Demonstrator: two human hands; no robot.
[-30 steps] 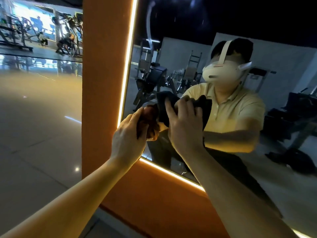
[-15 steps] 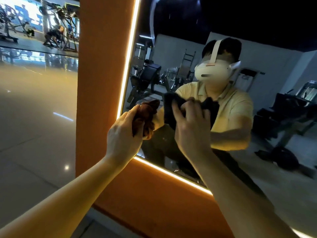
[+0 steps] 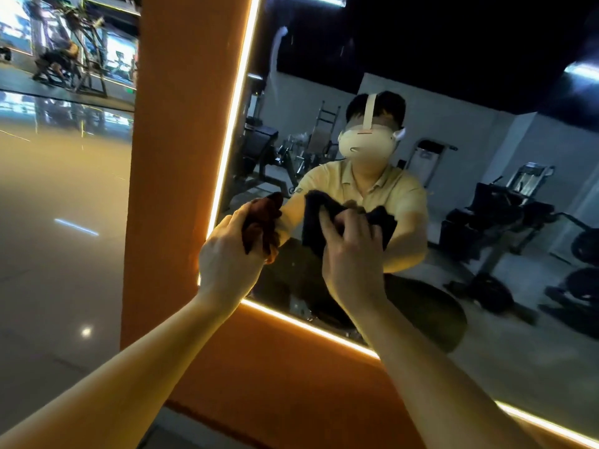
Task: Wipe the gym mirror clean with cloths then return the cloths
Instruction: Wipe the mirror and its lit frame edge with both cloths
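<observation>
The gym mirror fills the upper right, set in an orange frame with a glowing light strip along its left and lower edges. My left hand grips a bunched brown cloth against the glass near the mirror's lower left corner. Just to its right, my right hand holds a dark cloth pressed to the mirror, fingers curled into the fabric. A faint streak shows on the glass high up, above the hands. The mirror reflects a person in a yellow shirt and both cloths.
The orange frame stands as a broad band left of and below the glass. A glossy pale floor stretches to the left, with gym machines at the far back. Reflected gym equipment shows inside the mirror.
Both hands have slid rightward along the lower part of the mirror with their cloths. The view has shifted, showing more of the mirror's upper area.
</observation>
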